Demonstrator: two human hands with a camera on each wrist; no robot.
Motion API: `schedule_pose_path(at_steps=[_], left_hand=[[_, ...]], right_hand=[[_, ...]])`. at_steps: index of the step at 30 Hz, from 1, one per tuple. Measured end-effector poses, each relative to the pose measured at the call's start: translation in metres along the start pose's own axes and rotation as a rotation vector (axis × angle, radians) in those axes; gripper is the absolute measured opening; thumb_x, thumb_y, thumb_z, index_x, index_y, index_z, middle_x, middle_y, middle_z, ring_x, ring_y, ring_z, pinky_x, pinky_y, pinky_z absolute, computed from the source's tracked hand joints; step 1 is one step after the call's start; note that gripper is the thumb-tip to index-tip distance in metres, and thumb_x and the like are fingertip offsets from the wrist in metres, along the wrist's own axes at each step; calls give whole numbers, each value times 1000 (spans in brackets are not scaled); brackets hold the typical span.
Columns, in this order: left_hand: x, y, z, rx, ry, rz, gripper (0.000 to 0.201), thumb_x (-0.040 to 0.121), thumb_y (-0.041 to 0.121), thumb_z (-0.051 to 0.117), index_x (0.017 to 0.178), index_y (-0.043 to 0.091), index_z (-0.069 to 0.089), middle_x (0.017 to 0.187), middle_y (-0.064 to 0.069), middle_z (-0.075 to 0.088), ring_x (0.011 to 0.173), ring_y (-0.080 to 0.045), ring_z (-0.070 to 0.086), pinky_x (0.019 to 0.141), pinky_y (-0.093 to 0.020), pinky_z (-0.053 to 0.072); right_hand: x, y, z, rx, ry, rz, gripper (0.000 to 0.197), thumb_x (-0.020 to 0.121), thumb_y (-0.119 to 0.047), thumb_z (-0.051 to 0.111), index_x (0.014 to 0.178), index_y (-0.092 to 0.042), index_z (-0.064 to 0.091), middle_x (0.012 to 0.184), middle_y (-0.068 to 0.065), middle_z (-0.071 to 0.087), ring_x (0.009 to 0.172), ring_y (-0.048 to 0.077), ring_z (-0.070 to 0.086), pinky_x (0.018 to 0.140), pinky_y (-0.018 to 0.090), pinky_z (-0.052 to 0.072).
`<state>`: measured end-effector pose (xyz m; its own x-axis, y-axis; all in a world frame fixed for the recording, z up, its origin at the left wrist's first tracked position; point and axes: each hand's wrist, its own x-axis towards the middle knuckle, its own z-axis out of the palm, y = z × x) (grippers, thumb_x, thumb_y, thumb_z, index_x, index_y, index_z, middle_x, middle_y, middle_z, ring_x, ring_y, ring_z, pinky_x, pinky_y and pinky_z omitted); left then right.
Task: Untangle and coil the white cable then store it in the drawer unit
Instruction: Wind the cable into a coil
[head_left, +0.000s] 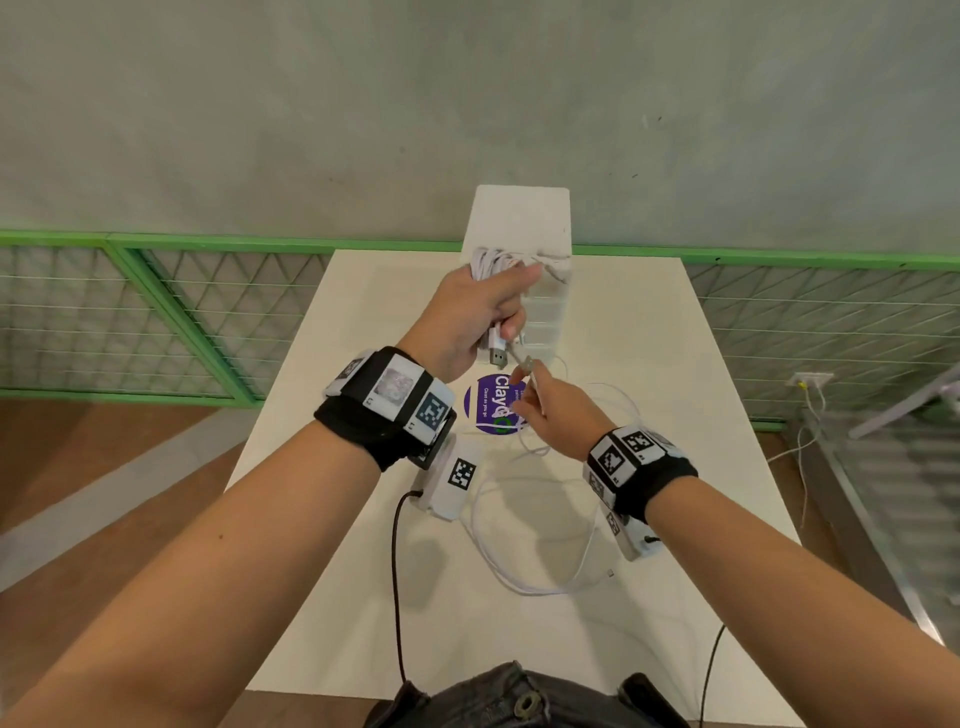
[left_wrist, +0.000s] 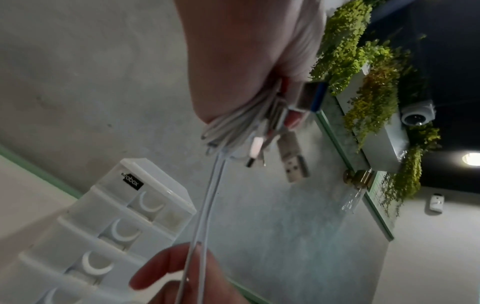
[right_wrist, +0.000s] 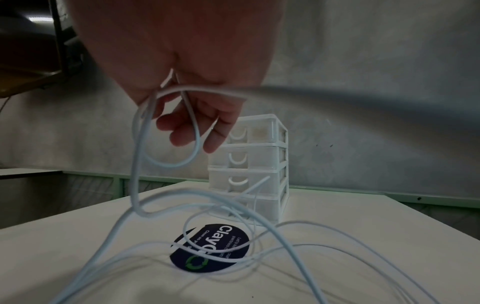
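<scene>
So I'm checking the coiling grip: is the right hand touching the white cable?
Touching. The right wrist view shows the right hand pinching the white cable, strands emerging between its fingers.

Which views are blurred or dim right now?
Head view: evenly lit, sharp, edges bowed by the wide lens. Left wrist view: the left hand is soft and washed out, the drawer unit readable. Right wrist view: dim, the white cable smeared up close.

Grey concrete wall (head_left: 467, 104), green railing (head_left: 208, 241), wooden floor (head_left: 78, 467)
</scene>
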<state>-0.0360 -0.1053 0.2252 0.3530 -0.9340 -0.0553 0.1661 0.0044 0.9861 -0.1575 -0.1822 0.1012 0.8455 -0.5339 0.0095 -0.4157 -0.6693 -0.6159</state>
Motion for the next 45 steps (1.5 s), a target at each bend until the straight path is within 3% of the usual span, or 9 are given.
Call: schedule_pose_path(at_steps=[9,17,22,26,28,31,36,40,45], left_hand=[[11,-9,-16,-242,175,-130,37,99,34,42,67,15,42,36,7,29,32,-11,36,36,-17,32],[22,-22,-24,-488,478,54,44,98,43,39,62,17,34,39,9,37,40,-7,48,40,-20,41],[27,-27,-23,-74,561,247,34,98,24,47,66,16,38,49,3,44,41,-6,50,42,-23,42],[26,-35,-20,887,232,264,27,94,35,51,82,11,54,74,-7,58,65,-18,57,64,-33,47],[26,-35,-23,1106,47,148,35,95,42,47,80,10,48,70,-11,59,57,-20,58,60,-29,47],[25,-36,-30,1050,-160,-49,46,97,48,37,76,9,48,52,-5,55,29,-3,49,39,-15,39],[20,-38,-32,897,-445,-182,53,93,53,42,61,11,52,47,-5,54,38,-16,51,42,-19,40],[17,-40,-35,1009,-335,-105,35,79,36,73,76,7,53,43,2,51,29,-5,44,34,-16,36],[25,-35,-58,947,-16,-37,36,84,40,66,69,16,44,50,0,50,35,-10,44,44,-25,42]], right_hand=[[-16,10,8,-77,-162,126,30,86,-28,59,111,-14,48,97,5,65,85,24,60,76,34,46],[-17,-2,14,-166,-274,72,27,88,-13,48,116,-17,47,100,7,63,86,24,57,75,32,43],[-11,-29,-3,-101,-174,-135,17,91,-17,51,108,-19,53,95,-1,62,74,13,49,68,25,34],[1,-39,-26,-53,-58,-264,15,91,-13,52,104,-14,60,98,4,62,85,20,58,73,27,40],[4,-34,-36,-71,7,-296,18,91,-12,52,105,-11,64,105,10,63,91,24,59,77,31,45],[7,-24,-47,-58,93,-257,15,89,-12,56,101,-13,66,103,9,65,89,28,60,78,39,49],[7,-12,-45,-73,85,-213,21,88,-12,57,106,-16,66,98,10,67,85,25,61,79,40,49],[6,-7,-40,-1,116,-98,23,86,-21,60,109,-19,55,89,-2,62,55,2,48,63,28,42],[-5,21,-22,-110,-114,26,14,84,-22,56,96,-21,62,86,2,65,77,17,56,74,35,47]])
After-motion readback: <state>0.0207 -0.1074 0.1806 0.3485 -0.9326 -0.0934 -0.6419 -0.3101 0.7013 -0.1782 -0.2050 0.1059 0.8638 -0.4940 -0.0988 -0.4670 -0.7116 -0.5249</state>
